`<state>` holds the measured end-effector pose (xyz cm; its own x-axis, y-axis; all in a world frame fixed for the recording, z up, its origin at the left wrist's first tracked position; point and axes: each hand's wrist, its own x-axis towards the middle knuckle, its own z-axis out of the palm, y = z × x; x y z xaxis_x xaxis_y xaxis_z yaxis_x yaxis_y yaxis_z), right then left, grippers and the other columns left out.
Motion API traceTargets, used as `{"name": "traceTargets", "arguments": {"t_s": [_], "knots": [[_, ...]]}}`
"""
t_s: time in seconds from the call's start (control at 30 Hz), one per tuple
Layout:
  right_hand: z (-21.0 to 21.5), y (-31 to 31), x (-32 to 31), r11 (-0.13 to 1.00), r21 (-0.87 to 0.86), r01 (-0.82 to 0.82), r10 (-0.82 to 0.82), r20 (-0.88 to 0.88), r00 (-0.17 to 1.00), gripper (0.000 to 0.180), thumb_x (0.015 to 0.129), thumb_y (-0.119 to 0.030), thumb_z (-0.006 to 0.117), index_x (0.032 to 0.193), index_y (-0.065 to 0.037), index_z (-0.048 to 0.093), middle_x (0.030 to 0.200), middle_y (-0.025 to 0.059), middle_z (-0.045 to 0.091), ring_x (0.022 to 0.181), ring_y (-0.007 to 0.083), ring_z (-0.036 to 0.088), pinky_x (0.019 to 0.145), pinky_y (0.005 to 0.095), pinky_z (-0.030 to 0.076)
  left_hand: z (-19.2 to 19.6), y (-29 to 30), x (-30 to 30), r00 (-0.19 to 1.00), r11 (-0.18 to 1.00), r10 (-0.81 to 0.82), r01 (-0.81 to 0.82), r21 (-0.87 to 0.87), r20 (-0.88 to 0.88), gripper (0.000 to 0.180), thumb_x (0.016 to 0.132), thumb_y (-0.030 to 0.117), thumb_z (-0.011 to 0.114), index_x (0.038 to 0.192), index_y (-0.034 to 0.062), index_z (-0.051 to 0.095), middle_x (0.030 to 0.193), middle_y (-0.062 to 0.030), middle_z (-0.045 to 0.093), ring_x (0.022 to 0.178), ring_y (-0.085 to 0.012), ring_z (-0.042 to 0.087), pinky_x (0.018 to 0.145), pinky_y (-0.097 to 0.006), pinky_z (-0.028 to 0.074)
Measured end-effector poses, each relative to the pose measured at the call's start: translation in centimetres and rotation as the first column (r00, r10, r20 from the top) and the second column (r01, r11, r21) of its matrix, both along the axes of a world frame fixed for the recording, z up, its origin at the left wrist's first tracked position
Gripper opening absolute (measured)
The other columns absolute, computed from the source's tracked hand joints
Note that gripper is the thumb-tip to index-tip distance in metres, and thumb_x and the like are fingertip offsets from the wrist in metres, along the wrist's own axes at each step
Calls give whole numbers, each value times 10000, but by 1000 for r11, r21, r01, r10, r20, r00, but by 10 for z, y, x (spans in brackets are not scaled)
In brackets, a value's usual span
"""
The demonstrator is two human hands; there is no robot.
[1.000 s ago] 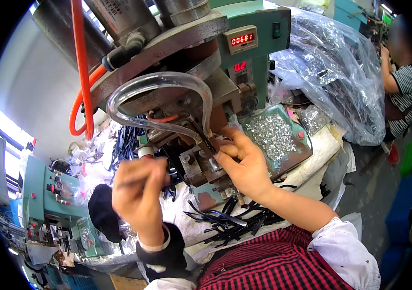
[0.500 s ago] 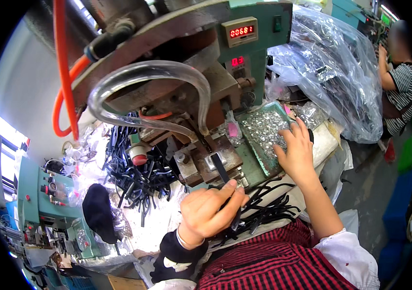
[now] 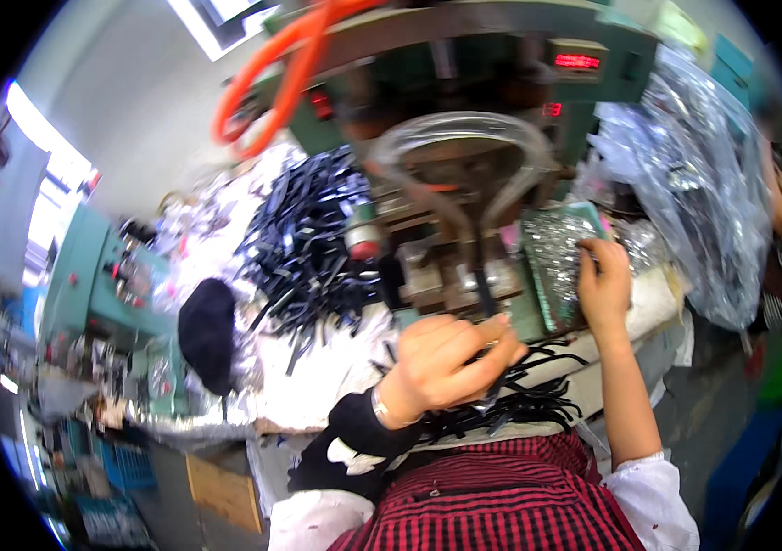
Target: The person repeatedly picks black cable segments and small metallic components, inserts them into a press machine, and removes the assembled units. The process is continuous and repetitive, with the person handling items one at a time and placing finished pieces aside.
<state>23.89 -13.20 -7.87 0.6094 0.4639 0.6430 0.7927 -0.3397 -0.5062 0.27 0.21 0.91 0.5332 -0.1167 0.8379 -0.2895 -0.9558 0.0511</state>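
Black strips (image 3: 519, 404) lie in a loose heap at the near edge of the worktop (image 3: 336, 386), just in front of the green press machine (image 3: 464, 184). Our left hand (image 3: 446, 363) hovers right over that heap with the fingers curled in and pinched together; something thin and dark seems to sit at the fingertips, but we cannot tell for sure that a strip is held. Our right hand (image 3: 604, 280) reaches to the right end of the worktop and rests its fingertips in the tray of small silvery parts (image 3: 556, 257); whether it has pinched one up is hidden by the fingers.

We judge the strips to be light, thin and bendy, apt to tangle with their neighbours, so one is best taken near an end and drawn clear of the rest. The silvery parts look tiny, hard and slippery, a matter for fingertips only.

As for counts: the near heap holds too many strips to count, perhaps a dozen or more, and a second, far larger pile of strips (image 3: 318, 239) lies at the back left of the worktop. We see one tray, one clear hose (image 3: 464, 138) looped over the press, one orange hose (image 3: 272, 73) and one big clear plastic bag (image 3: 694, 184) at the right.
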Motion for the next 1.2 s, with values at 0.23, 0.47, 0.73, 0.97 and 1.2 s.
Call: {"name": "traceTargets", "arguments": {"t_s": [0.23,0.47,0.73,0.97,1.2], "knots": [[0,-5,-21,971,238,-9,91,-336,937,117,931,-36,641,1023,-9,709,925,73,695,884,183,643,820,300,488,11,-20,-78,929,929,356,-363,-65,-97,193,792,-4,702,979,39,724,1019,-116,735,685,-173,649,599,-286,492],[23,0,-41,929,355,-102,276,-481,832,153,924,-8,667,1074,4,698,971,35,708,888,104,634,835,250,493,18,88,-133,490,475,864,-869,-137,-116,66,844,36,739,910,33,730,906,-83,679,810,-236,611,711,-340,483],[3,-8,-32,963,265,44,74,-418,905,111,910,-23,671,1015,7,694,969,95,711,932,144,650,867,280,492,-111,173,-143,388,289,864,-904,-315,-322,193,731,198,854,766,45,741,783,-128,634,744,-305,609,717,-413,483],[31,-45,-42,890,456,-19,321,-596,736,140,947,-6,646,1073,26,698,1008,46,699,965,100,628,885,247,488,-64,131,-130,709,355,682,-535,-766,-179,88,898,47,744,922,-12,683,812,0,630,693,-69,518,628,-204,412],[66,49,-99,817,505,-280,526,-454,719,233,868,-6,701,1100,1,684,1001,105,701,906,202,672,853,304,515,-26,82,-72,931,362,361,-196,-911,-57,95,1016,101,594,1008,6,599,935,-97,717,660,-109,636,569,-196,447]]}}
